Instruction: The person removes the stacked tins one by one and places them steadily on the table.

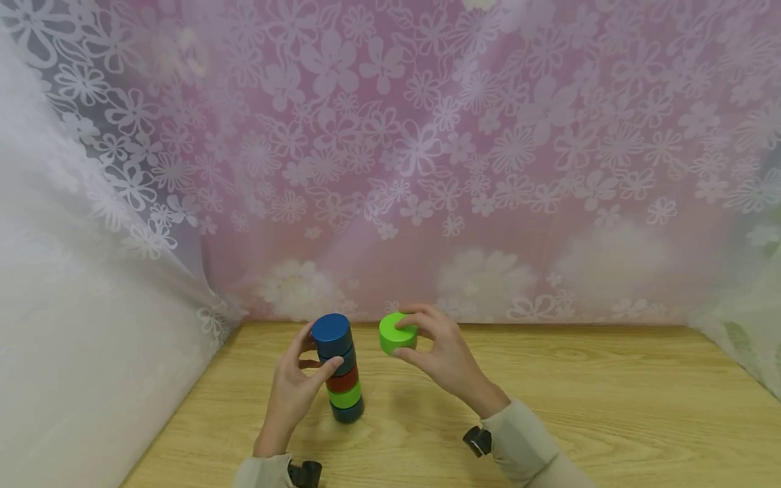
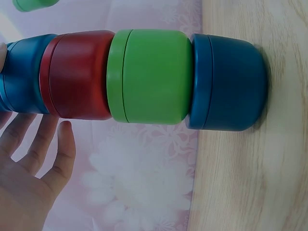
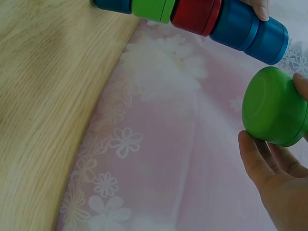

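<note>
A tower of round lidded tins stands upright on the wooden table. From the bottom up it goes blue point(image 2: 236, 84), green point(image 2: 151, 77), red point(image 2: 79, 74), then two more blue tins, the top one point(image 1: 332, 330) highest. My left hand point(image 1: 289, 393) holds the tower near its top, thumb on the near side and fingers reaching round the far side. In the air to the right of the tower, apart from it, my right hand point(image 1: 442, 352) grips a single green tin point(image 3: 269, 108) between thumb and fingers. Its base shows in the right wrist view.
Light wood-grain table point(image 1: 579, 393) spreads under both hands and far to the right. A pink floral curtain point(image 1: 427, 169) hangs along its back edge, and pale sheeting point(image 1: 91, 339) closes off the left side. Small black devices point(image 1: 478, 441) are strapped at both wrists.
</note>
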The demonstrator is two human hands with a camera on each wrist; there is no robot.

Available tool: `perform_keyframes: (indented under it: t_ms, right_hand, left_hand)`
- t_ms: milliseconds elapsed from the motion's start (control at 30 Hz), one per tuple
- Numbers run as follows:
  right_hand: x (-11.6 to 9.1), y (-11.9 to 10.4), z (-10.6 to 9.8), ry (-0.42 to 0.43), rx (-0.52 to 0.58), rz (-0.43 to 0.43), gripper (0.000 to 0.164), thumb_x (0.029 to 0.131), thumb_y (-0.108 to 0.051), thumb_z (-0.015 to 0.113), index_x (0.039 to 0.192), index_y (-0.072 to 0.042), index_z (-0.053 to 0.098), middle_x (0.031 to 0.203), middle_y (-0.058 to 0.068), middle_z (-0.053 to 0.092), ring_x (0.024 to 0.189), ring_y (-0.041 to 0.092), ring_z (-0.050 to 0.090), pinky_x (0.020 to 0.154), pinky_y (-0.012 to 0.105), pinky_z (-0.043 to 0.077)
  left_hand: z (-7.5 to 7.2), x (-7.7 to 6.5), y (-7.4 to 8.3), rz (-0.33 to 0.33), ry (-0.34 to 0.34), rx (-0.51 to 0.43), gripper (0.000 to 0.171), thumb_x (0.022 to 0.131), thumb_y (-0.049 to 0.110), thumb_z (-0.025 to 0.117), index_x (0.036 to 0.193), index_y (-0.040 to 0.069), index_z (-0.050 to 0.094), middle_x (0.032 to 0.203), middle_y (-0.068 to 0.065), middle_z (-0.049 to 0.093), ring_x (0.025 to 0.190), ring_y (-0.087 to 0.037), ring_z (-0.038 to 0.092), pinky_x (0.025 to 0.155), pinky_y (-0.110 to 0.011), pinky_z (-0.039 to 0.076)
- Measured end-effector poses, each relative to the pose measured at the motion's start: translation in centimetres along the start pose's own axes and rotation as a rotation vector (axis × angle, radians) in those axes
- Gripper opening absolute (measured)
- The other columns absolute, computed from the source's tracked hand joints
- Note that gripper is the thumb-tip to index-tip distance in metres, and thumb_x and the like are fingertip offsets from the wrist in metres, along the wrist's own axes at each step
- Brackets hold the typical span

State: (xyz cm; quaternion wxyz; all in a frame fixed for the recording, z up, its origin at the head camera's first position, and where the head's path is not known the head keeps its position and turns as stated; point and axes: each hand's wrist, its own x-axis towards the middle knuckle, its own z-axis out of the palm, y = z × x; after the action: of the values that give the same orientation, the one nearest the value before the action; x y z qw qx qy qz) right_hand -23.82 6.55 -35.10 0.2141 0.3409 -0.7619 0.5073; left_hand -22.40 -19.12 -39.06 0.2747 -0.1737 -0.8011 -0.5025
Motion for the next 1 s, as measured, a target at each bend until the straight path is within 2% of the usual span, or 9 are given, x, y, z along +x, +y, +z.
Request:
perform_keyframes:
  t_ms: [400,633,1000]
  right_hand:
    - [-0.9,0.7,-0.2,-0.012,-0.013,0.016,0.034,0.077,0.009,0.084,0.107,0.001,0.07,0.127,0.016,0.06,0.116,0.034,0.061,0.091,0.035,0.056]
    - [-1.4,1.2,-0.3,-0.022,-0.047,0.019,0.032,0.078,0.007,0.084,0.106,-0.002,0.07,0.126,0.017,0.061,0.114,0.036,0.062,0.088,0.041,0.058]
    - [-2.4,2.0,-0.5,-0.043,-0.092,0.009,0.031,0.076,0.007,0.086,0.101,-0.003,0.069,0.122,0.017,0.061,0.11,0.04,0.062,0.084,0.039,0.059]
  left_hand:
    - [-0.1,0.0,0.0,0.001,-0.007,-0.006,0.067,0.087,0.007,0.081,0.147,0.004,0.05,0.123,-0.014,0.067,0.106,-0.028,0.063,0.077,-0.038,0.057]
    - [-0.1,0.0,0.0,0.001,-0.003,-0.005,0.067,0.087,0.007,0.081,0.146,0.005,0.051,0.123,-0.014,0.066,0.106,-0.028,0.062,0.077,-0.039,0.057]
    - [0.1,0.0,-0.2,0.01,-0.003,0.006,0.067,0.087,0.006,0.081,0.146,0.005,0.051,0.122,-0.014,0.067,0.105,-0.028,0.063,0.076,-0.036,0.057]
